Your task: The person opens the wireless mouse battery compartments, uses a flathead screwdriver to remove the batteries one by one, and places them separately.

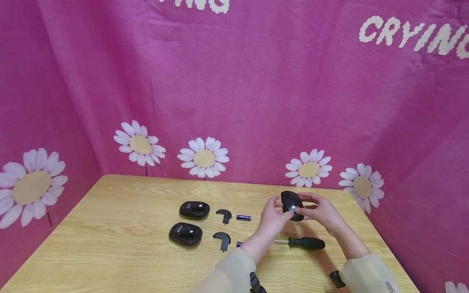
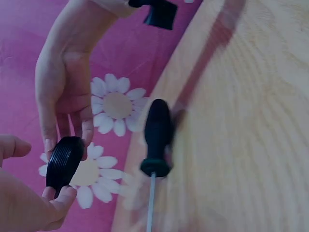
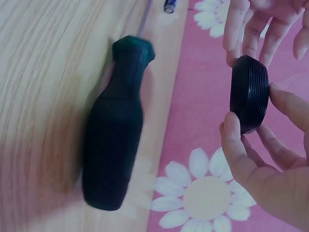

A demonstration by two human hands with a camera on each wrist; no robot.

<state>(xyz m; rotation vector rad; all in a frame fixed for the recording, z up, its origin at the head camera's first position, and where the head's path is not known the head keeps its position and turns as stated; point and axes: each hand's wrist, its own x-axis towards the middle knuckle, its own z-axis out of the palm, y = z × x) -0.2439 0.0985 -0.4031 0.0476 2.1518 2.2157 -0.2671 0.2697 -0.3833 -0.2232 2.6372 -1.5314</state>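
Observation:
Above the right part of the table, both hands hold a black computer mouse between them, with a small white spot on the face toward the head camera. My left hand pinches one side of it, thumb and fingertips on the shell. From the other side my right hand grips it with thumb and fingers. Both wrist views show the ribbed edge of the mouse. Below the hands lies a screwdriver with a dark green and black handle; my left forearm hides part of its shaft.
Two more black mice lie underside up with open battery slots. Beside them are two curved black covers and a blue battery; another battery is partly hidden by my left arm. A pink flowered curtain surrounds the table.

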